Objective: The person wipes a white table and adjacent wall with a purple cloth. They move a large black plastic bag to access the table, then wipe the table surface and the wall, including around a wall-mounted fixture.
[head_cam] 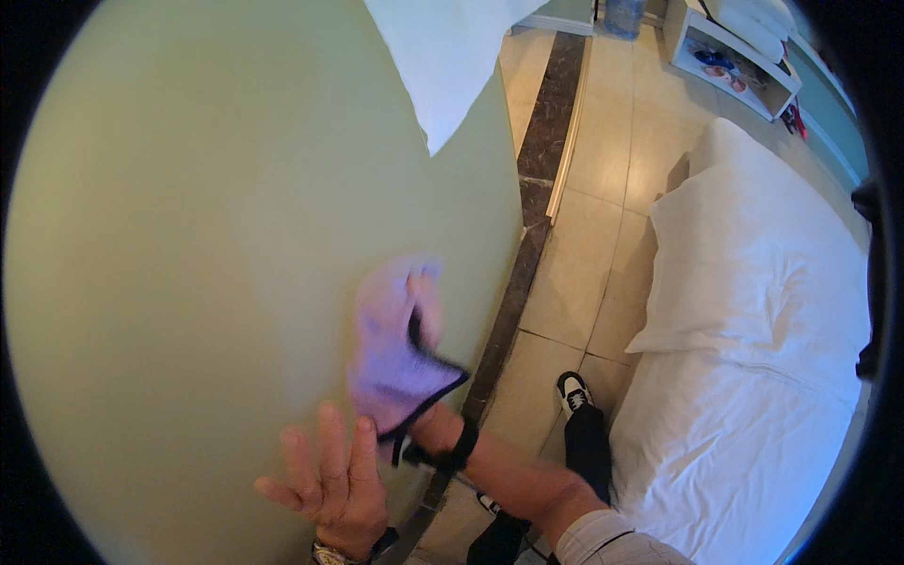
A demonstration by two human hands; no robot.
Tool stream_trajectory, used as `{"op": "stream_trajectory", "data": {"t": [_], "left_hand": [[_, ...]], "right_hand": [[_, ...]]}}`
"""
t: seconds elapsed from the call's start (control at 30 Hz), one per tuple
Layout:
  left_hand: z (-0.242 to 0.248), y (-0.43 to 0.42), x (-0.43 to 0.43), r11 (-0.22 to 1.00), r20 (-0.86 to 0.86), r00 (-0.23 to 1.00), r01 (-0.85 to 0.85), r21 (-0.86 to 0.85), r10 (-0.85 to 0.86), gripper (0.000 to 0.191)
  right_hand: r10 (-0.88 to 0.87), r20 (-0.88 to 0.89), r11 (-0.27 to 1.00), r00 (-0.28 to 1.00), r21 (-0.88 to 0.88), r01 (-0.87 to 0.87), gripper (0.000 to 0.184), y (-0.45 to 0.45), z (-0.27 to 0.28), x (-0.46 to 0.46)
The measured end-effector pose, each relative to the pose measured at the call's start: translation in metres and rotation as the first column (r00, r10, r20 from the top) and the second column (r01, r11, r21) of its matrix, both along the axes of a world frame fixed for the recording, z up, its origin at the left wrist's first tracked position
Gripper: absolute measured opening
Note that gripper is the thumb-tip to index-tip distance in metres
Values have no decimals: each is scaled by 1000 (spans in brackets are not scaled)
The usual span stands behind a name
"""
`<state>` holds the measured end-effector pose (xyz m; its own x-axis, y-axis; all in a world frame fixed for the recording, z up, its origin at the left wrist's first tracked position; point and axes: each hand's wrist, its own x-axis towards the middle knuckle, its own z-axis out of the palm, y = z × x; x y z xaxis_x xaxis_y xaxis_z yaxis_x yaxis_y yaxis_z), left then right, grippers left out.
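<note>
A purple cloth [385, 360] with black edging lies against a pale green wall [212, 247]. My right hand [426, 311] presses it there; the cloth covers most of the hand, leaving a few fingers and the wrist with its black strap in sight. Below and to the left, my left hand [346, 473] is spread with nothing in it, its fingertips close to the cloth's lower corner. Whether those fingers touch the wall or the cloth, I cannot tell. A wristwatch [335, 554] sits on the left wrist.
White bedding [727, 438] and a white pillow [748, 261] lie to the right. A white fabric corner [445, 78] hangs ahead. Dark skirting [508, 304] borders the tiled floor [572, 275]. Farther off are a white shelf unit [756, 88] with shoes and a large water bottle [623, 18].
</note>
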<state>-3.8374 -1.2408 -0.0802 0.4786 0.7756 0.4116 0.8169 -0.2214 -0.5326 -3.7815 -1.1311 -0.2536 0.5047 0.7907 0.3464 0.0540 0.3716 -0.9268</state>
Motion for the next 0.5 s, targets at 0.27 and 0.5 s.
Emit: {"op": "stream_trajectory", "data": {"t": [0.27,0.5], "left_hand": [[-65,0,11,1000,34,999,-3,-26,4,26],[-112,-24,8,999,38,998,-46,1,46,21]], "right_hand": [[33,-198,996,980,-78,-49,63,104,-105,71],[37,-180,994,983,-93,-55,61,-70,-118,-20]]}}
